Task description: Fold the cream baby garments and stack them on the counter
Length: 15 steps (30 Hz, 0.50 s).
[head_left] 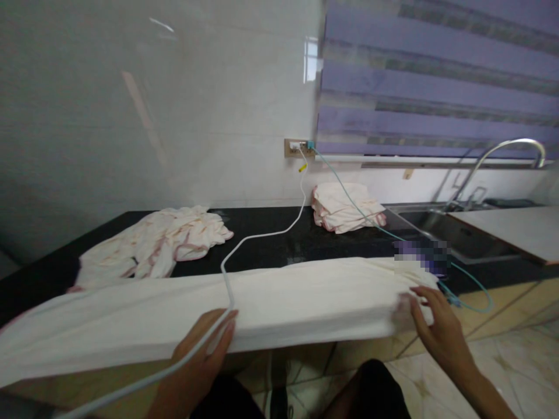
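A long cream cloth (279,302), soft and folded into a thick band, is laid along the front edge of the glossy black table (271,244), its near fold hanging just over that edge. The left hand (198,361) is pressed flat against the near fold, fingers extended, so its grip is open and nothing is clasped; a thin white cable (257,238) is draped across the cloth and over this hand. The right hand (437,326) is set at the cloth's right end, fingertips curled onto the corner in a light, loose pinch. Behind, a crumpled pink-edged heap (161,244) is seen at the left and a neat folded stack (345,208) near the wall. Bare table is left between them. A steel sink (445,230) adjoins the right end.
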Tool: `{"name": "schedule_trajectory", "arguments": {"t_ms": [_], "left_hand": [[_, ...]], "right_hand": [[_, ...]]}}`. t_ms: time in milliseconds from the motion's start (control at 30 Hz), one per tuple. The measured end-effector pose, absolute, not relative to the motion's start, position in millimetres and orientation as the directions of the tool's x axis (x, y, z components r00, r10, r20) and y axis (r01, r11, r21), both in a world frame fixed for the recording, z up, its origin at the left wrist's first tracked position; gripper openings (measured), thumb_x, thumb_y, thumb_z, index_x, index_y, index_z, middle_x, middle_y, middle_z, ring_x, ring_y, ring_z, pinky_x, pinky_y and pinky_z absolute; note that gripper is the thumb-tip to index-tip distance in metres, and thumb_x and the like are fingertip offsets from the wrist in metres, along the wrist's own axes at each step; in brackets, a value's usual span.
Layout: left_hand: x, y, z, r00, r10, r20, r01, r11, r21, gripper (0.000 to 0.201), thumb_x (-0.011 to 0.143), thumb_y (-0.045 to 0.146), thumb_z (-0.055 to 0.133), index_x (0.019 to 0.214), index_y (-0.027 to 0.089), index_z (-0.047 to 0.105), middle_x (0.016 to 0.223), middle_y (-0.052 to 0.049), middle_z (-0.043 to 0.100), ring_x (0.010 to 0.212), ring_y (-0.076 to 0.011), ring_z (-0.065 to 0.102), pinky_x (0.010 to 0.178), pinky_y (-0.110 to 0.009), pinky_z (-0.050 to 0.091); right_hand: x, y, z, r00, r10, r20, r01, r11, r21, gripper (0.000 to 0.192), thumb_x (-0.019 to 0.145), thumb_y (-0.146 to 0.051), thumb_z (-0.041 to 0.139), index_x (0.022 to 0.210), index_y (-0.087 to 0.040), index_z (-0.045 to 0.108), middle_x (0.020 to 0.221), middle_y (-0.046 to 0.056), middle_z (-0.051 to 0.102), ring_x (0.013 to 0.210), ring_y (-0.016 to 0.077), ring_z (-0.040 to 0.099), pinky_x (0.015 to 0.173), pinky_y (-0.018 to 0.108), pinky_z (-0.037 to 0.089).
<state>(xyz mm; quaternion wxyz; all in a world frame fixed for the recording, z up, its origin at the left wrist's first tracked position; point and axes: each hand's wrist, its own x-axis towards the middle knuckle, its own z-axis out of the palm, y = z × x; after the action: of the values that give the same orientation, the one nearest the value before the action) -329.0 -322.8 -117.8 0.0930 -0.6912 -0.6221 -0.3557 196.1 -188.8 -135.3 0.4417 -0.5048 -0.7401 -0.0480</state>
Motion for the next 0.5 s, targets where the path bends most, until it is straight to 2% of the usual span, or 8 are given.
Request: {"name": "schedule_trajectory", "arguments": {"t_ms": [67, 167, 300, 433, 500], "left_hand": [[-349.6, -297.5, -105.6, 0.032, 0.829, 0.558, 0.948, -0.202, 0.245, 0.037, 0.099, 0.041, 0.047, 0.123, 0.026, 0.070, 0.126, -0.008, 0.073, 0.119, -0.0271, 0.067, 0.108, -0.042, 0.054], [-379.0, -261.6, -101.5, 0.042, 0.873, 0.486, 0.971, -0.150, 0.187, 0.044, 0.099, 0.046, 0.044, 0.127, 0.021, 0.067, 0.130, -0.011, 0.069, 0.123, -0.0297, 0.062, 0.112, -0.047, 0.048], [-409.2, -235.3, -95.7, 0.066, 0.914, 0.401, 0.983, -0.129, 0.133, 0.047, 0.098, 0.051, 0.041, 0.121, 0.020, 0.068, 0.118, -0.012, 0.069, 0.115, -0.0312, 0.061, 0.106, -0.048, 0.047], [-418.0, -234.0, -74.6, 0.118, 0.944, 0.308, 0.974, -0.171, 0.151, 0.040, 0.101, 0.050, 0.040, 0.107, 0.025, 0.070, 0.109, -0.005, 0.067, 0.105, -0.0251, 0.060, 0.101, -0.041, 0.048], [-416.2, -235.9, -65.7, 0.148, 0.950, 0.275, 0.971, -0.192, 0.143, 0.040, 0.103, 0.048, 0.036, 0.105, 0.026, 0.071, 0.107, -0.003, 0.067, 0.103, -0.0220, 0.060, 0.098, -0.036, 0.048]], "right_hand": [[224.4, -152.1, -114.7, -0.108, 0.703, 0.703, 0.856, 0.425, -0.293, 0.034, 0.095, -0.042, 0.053, 0.121, -0.021, 0.061, 0.116, 0.015, 0.066, 0.104, 0.0316, 0.066, 0.090, 0.050, 0.055], [253.9, -104.8, -91.4, -0.141, 0.778, 0.612, 0.908, 0.348, -0.232, 0.041, 0.095, -0.047, 0.051, 0.117, -0.015, 0.063, 0.108, 0.018, 0.070, 0.100, 0.0317, 0.068, 0.090, 0.046, 0.054], [269.9, -69.6, -77.5, -0.111, 0.917, 0.383, 0.947, 0.215, -0.239, 0.041, 0.093, -0.052, 0.053, 0.104, -0.015, 0.068, 0.092, 0.014, 0.075, 0.081, 0.0266, 0.071, 0.074, 0.035, 0.051], [274.4, -53.8, -77.7, -0.094, 0.954, 0.286, 0.940, 0.179, -0.290, 0.046, 0.087, -0.062, 0.057, 0.086, -0.019, 0.071, 0.086, 0.011, 0.076, 0.077, 0.0257, 0.071, 0.068, 0.032, 0.048], [274.5, -47.1, -79.8, -0.082, 0.966, 0.244, 0.934, 0.160, -0.319, 0.043, 0.082, -0.062, 0.064, 0.080, -0.019, 0.071, 0.082, 0.011, 0.076, 0.074, 0.0255, 0.070, 0.065, 0.032, 0.047]]}}
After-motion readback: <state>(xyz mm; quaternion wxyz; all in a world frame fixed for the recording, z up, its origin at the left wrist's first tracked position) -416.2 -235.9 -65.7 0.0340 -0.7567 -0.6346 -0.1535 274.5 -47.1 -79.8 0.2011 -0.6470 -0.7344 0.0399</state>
